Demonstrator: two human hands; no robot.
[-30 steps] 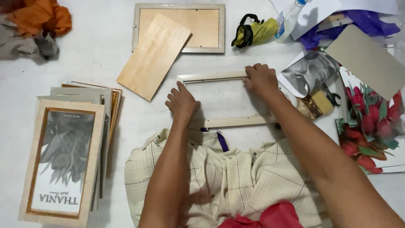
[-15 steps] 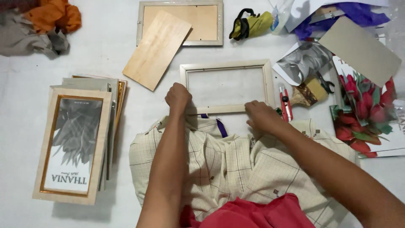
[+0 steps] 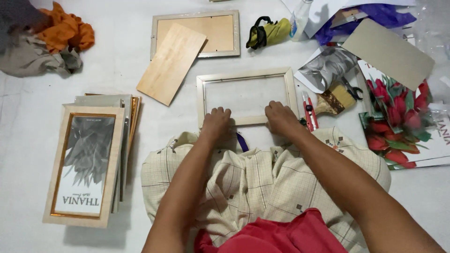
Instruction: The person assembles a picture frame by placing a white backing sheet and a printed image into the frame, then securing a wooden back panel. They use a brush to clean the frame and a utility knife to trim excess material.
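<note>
An empty pale wooden picture frame (image 3: 247,75) lies flat on the white floor in front of me. My left hand (image 3: 216,123) rests on its near rail at the left, fingers curled over the edge. On the same rail, further right, my right hand (image 3: 280,118) presses down. My lap, in checked cream cloth (image 3: 253,178), sits just below the frame.
A plywood backing board (image 3: 171,63) leans on another frame (image 3: 225,33) beyond. A stack of framed prints (image 3: 89,159) lies at left. A red cutter (image 3: 309,112), brush (image 3: 335,98), grey card (image 3: 386,51) and tulip print (image 3: 403,126) crowd the right. Rags (image 3: 47,42) lie far left.
The frame went from standing on edge to lying flat. My right hand moved from its far rail to the near rail; my left hand stayed on the near rail.
</note>
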